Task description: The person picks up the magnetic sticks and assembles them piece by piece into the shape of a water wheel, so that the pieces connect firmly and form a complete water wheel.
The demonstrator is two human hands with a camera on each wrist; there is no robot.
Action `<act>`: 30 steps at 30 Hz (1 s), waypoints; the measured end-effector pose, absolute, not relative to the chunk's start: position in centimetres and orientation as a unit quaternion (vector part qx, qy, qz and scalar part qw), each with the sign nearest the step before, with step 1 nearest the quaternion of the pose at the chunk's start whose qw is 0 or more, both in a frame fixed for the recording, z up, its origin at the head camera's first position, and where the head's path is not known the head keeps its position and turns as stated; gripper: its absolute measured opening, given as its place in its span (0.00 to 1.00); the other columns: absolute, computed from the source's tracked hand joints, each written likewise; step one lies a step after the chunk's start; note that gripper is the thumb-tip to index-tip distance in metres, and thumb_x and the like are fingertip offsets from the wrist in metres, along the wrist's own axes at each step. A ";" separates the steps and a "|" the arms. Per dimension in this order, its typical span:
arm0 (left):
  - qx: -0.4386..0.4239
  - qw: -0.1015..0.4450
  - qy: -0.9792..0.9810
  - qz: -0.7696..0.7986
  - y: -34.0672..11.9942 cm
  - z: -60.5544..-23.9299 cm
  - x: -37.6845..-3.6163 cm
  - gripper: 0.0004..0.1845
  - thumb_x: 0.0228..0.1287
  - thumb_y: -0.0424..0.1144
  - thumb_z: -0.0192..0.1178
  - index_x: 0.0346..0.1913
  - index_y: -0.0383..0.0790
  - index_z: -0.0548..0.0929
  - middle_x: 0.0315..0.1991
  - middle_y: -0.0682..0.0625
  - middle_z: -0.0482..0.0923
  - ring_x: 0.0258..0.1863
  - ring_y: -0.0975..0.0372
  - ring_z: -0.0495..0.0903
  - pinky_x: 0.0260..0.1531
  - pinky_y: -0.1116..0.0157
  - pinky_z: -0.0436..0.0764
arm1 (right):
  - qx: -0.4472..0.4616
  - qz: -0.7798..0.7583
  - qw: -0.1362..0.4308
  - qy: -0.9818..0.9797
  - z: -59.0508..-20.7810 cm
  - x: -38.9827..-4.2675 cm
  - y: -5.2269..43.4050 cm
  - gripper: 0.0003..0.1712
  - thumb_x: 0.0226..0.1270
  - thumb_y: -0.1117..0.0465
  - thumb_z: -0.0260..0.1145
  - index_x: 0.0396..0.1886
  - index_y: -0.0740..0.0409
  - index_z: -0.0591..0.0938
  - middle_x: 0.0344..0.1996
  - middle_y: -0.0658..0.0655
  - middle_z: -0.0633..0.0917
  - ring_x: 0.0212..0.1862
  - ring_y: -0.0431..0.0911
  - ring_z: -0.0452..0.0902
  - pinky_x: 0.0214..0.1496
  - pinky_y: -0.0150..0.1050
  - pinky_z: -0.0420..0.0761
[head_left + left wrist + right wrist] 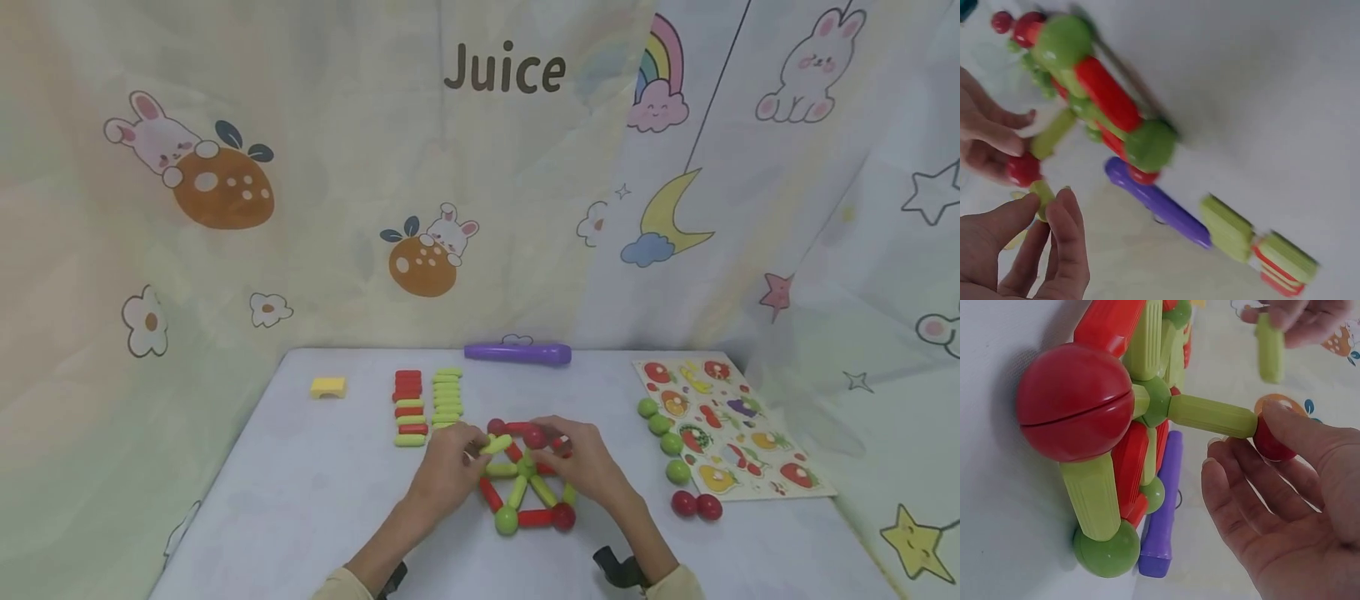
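A wheel-shaped frame of magnetic rods and balls lies on the table, with a green hub ball (527,464) at its middle. From this hub a light green rod (1213,415) stands upright, carrying a red ball (1269,439) on top. My right hand (588,462) holds that red ball between thumb and fingers. Beside it, my left hand (448,468) pinches another light green rod (497,443), one end pointing toward the ball. In the right wrist view this rod (1270,347) is apart from the ball. My right hand hides part of the frame's right side.
Two stacks of red and light green rods (408,408) lie back left, near a yellow block (328,387). Behind the frame is a purple microphone-shaped toy (517,354). At right lie several green balls (671,443), two red balls (696,504) and a fruit picture board (757,475).
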State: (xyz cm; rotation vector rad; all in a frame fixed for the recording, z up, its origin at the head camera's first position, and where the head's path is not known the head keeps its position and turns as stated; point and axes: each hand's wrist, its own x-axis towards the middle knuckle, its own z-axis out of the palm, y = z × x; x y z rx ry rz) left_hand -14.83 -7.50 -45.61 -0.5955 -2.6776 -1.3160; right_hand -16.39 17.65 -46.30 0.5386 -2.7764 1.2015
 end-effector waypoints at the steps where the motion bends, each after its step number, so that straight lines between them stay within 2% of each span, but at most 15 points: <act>1: -0.197 0.046 -0.873 -0.443 -7.0 -45.4 -14.5 0.10 0.66 0.29 0.75 0.48 0.34 0.90 0.42 0.49 0.89 0.40 0.63 0.86 0.39 0.69 0.87 | 0.180 0.387 0.037 -0.903 -46.3 -16.4 17.7 0.26 0.65 0.63 0.81 0.62 0.54 0.87 0.52 0.52 0.92 0.50 0.48 0.87 0.49 0.47 0.90; 11: -0.164 0.039 -0.851 -0.497 -4.7 -45.2 -13.1 0.07 0.65 0.30 0.77 0.42 0.39 0.90 0.38 0.53 0.88 0.37 0.65 0.85 0.36 0.72 0.85 | 0.203 0.385 0.065 -0.898 -46.7 -16.3 18.0 0.26 0.63 0.65 0.82 0.61 0.56 0.87 0.51 0.54 0.92 0.48 0.48 0.88 0.47 0.47 0.91; 15: -0.166 0.017 -0.839 -0.518 -4.3 -45.3 -12.8 0.07 0.64 0.31 0.78 0.41 0.38 0.89 0.37 0.53 0.88 0.34 0.66 0.85 0.33 0.72 0.86 | 0.195 0.387 0.056 -0.899 -46.6 -16.2 18.1 0.27 0.64 0.66 0.81 0.62 0.54 0.87 0.52 0.53 0.92 0.49 0.48 0.88 0.48 0.48 0.91; 21: -0.171 0.014 -0.837 -0.519 -3.9 -45.3 -12.6 0.08 0.61 0.32 0.80 0.39 0.37 0.89 0.36 0.52 0.88 0.31 0.69 0.86 0.32 0.73 0.85 | 0.194 0.392 0.043 -0.898 -46.5 -16.2 18.1 0.27 0.65 0.67 0.80 0.64 0.55 0.86 0.52 0.54 0.92 0.51 0.50 0.88 0.50 0.51 0.90; 27: -0.186 -0.011 -0.836 -0.517 -6.2 -45.0 -13.9 0.10 0.67 0.44 0.77 0.45 0.44 0.91 0.39 0.57 0.89 0.38 0.67 0.86 0.38 0.70 0.87 | 0.199 0.385 0.041 -0.900 -46.6 -16.2 18.2 0.29 0.65 0.67 0.80 0.67 0.56 0.85 0.53 0.55 0.92 0.51 0.51 0.88 0.50 0.50 0.90; 30: -0.165 0.020 -0.855 -0.491 -8.6 -45.6 -16.1 0.07 0.71 0.41 0.74 0.46 0.45 0.92 0.41 0.57 0.90 0.42 0.63 0.86 0.42 0.66 0.87 | 0.194 0.385 0.043 -0.901 -46.7 -16.3 18.3 0.31 0.65 0.67 0.80 0.68 0.57 0.84 0.52 0.54 0.92 0.51 0.51 0.88 0.50 0.49 0.90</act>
